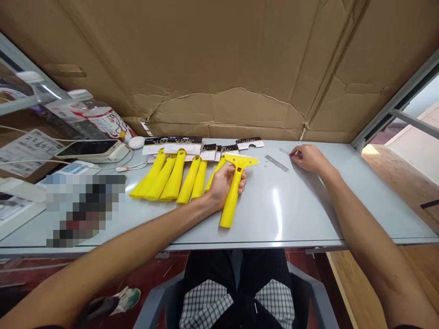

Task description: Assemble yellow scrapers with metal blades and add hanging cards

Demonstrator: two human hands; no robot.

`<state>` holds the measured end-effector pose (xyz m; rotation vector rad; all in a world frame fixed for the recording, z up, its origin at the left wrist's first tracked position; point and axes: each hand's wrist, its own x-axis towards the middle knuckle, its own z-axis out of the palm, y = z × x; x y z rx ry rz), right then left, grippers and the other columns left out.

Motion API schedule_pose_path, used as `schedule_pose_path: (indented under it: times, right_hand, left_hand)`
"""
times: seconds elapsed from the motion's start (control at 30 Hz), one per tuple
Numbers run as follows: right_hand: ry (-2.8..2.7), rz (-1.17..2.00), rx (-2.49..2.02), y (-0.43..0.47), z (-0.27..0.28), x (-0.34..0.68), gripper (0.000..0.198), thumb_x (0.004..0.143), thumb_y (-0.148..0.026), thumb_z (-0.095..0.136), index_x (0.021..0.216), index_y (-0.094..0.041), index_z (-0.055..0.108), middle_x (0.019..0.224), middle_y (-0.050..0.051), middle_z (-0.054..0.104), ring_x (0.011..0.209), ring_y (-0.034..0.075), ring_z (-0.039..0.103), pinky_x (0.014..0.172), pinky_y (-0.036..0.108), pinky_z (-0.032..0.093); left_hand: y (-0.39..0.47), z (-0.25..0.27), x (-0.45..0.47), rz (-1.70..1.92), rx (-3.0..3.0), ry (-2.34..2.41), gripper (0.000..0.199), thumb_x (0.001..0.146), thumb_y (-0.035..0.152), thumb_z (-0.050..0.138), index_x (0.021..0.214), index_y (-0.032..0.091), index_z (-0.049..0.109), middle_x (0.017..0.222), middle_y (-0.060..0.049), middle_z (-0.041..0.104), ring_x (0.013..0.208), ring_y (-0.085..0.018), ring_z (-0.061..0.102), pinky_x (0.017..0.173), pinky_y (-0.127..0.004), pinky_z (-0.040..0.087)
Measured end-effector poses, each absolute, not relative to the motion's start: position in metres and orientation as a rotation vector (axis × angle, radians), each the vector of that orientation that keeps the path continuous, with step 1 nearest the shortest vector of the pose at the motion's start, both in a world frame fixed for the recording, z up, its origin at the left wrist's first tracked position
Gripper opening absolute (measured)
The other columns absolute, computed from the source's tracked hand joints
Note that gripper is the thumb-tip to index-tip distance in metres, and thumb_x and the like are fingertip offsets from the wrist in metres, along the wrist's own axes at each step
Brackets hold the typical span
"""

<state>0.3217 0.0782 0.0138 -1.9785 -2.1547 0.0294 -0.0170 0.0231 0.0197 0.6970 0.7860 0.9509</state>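
Observation:
My left hand (222, 183) is wrapped round a yellow scraper (232, 201), whose wide head points away from me and whose hollow handle end faces me. To the right, my right hand (306, 157) is closed in a pinch on a small screwdriver (285, 151); its thin metal shaft points left and a bit of red shows at the fingertips. Between the hands a flat metal blade (276, 163) lies on the table. Tiny screws (265, 165) rest beside the blade's left end.
Several yellow scrapers (174, 178) with black-and-white cards lie left of my left hand. A loose card (249, 143) is at the back. Farther left are a phone (89, 148), a white cable and bottles (103, 116). Cardboard (219, 59) walls the back of the table (308, 219).

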Motion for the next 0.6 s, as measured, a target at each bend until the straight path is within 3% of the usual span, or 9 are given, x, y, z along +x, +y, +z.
schedule_pose_path:
  times: [0.2, 0.37, 0.47, 0.6]
  right_hand:
    - [-2.153, 0.048, -1.961, 0.083, 0.008, 0.325, 0.025, 0.092, -0.027, 0.064, 0.110, -0.021, 0.080, 0.108, 0.010, 0.079, 0.097, 0.028, 0.071, 0.081, 0.035, 0.048]
    - [-2.161, 0.071, -1.952, 0.085, 0.007, 0.329, 0.028, 0.092, -0.029, 0.064, 0.115, -0.021, 0.078, 0.108, 0.010, 0.080, 0.096, 0.027, 0.071, 0.080, 0.035, 0.048]
    - [-2.164, 0.080, -1.928, 0.085, 0.007, 0.328, 0.027, 0.093, -0.029, 0.064, 0.114, -0.021, 0.078, 0.110, 0.011, 0.079, 0.096, 0.027, 0.071, 0.082, 0.035, 0.049]
    - [-2.150, -0.027, -1.851, 0.079, 0.009, 0.314, 0.027, 0.097, -0.029, 0.062, 0.114, -0.021, 0.080, 0.117, 0.014, 0.076, 0.111, 0.033, 0.068, 0.089, 0.041, 0.048]
  left_hand:
    - [0.025, 0.026, -0.015, 0.990, 0.573, 0.738, 0.020, 0.095, 0.014, 0.045, 0.084, 0.014, 0.062, 0.077, -0.007, 0.066, 0.057, -0.013, 0.059, 0.049, -0.023, 0.053]
    - [0.028, 0.027, -0.015, 0.894, 0.429, 0.718, 0.021, 0.105, 0.013, 0.050, 0.103, 0.007, 0.070, 0.092, -0.011, 0.075, 0.067, -0.012, 0.069, 0.065, -0.022, 0.063]
    - [0.031, 0.024, -0.015, 0.901, 0.410, 0.739, 0.024, 0.108, 0.012, 0.047, 0.105, 0.006, 0.070, 0.095, -0.014, 0.077, 0.070, -0.013, 0.072, 0.069, -0.023, 0.065]
    - [0.032, 0.020, -0.015, 0.919, 0.441, 0.764, 0.023, 0.107, 0.010, 0.049, 0.104, 0.007, 0.071, 0.102, -0.016, 0.079, 0.073, -0.014, 0.073, 0.072, -0.024, 0.066]
